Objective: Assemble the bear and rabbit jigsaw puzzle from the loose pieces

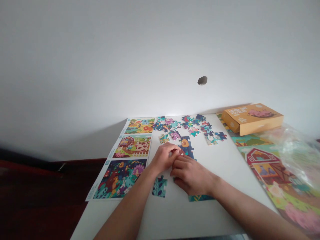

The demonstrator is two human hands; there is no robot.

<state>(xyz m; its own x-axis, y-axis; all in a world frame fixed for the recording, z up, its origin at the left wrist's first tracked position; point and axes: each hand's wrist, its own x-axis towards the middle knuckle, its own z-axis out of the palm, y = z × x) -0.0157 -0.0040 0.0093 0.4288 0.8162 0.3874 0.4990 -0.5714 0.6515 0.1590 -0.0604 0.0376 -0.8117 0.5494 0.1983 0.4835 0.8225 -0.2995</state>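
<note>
My left hand [165, 156] is closed in a pinch around a puzzle piece, mostly hidden by the fingers. My right hand [191, 175] lies just beside it, fingers bent and gripping the brown part of the puzzle. Beyond the fingertips a joined dark-blue section [190, 146] shows a lion's head. Under my right hand a teal strip of joined pieces [201, 198] sticks out. A loose teal corner piece [159, 186] with leaves lies below my left wrist. Further back are scattered puzzle pieces [193, 131], and a small joined group [215, 137] sits to their right.
A reference sheet [120, 155] with three pictures lies along the table's left edge. At right, an orange puzzle box [260, 118] rests on a large farm picture [275, 180], with a clear plastic bag [297, 153] nearby. A white wall [160, 60] with a hole stands behind the table.
</note>
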